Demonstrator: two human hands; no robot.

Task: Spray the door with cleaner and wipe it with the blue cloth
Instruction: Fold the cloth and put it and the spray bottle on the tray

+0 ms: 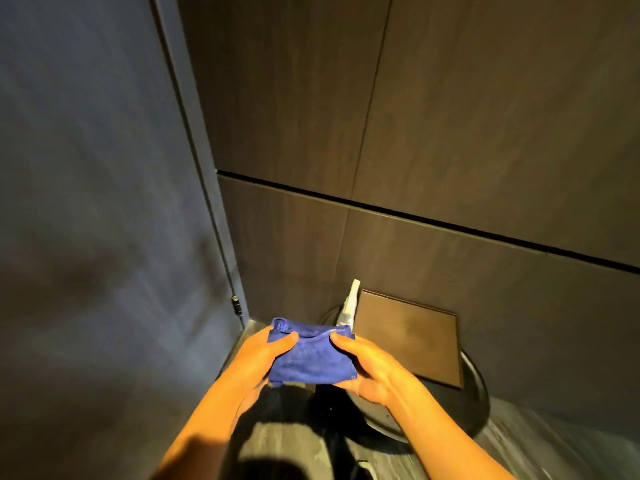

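I'm holding the folded blue cloth (311, 355) in front of me, left hand (263, 358) and right hand (367, 365) each pinching a side — readying it, I'd judge. The spray bottle (349, 306) stands just beyond on the round surface (478, 393); next comes the door (86, 202) on my left — spray, then wipe

We see two bare forearms, sleeveless to the frame's edge. Our left hand (266, 358) and right hand (367, 367) wear nothing, at six o'clock.

The folded blue cloth (311, 355) is held up, pinched at both side edges. The white spray bottle (349, 306) stands upright just behind it. The grey door (86, 168) stands at left.
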